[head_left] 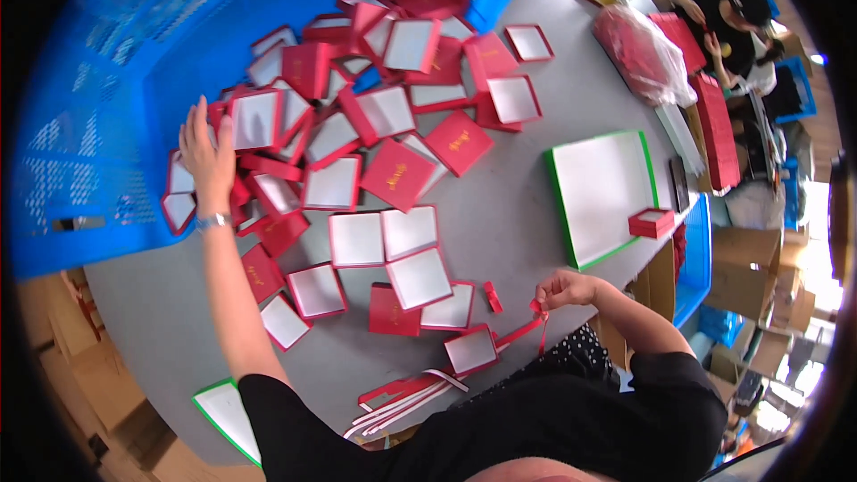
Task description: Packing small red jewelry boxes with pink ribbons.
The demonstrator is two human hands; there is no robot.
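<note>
My left hand (207, 156) reaches into the left edge of a heap of small red box parts with white insides, fingers stretched out. It is next to a white-lined box part (256, 120); whether it touches that piece I cannot tell. At the front right, my right hand (567, 289) is closed in a pinch on a red ribbon (536, 305), with a thin end hanging below. Beside it on the table lies a small red bow-like piece (493, 297). Nearer me, a white-lined red box part (470, 351) rests on red and white strips (406, 393).
A large blue plastic crate (116, 116) lies along the far left, with box parts spilling onto the grey table (500, 205). To the right is a green-edged white tray (598, 196) with a small red box (651, 222) on its corner. Another person (728, 31) works at the far right.
</note>
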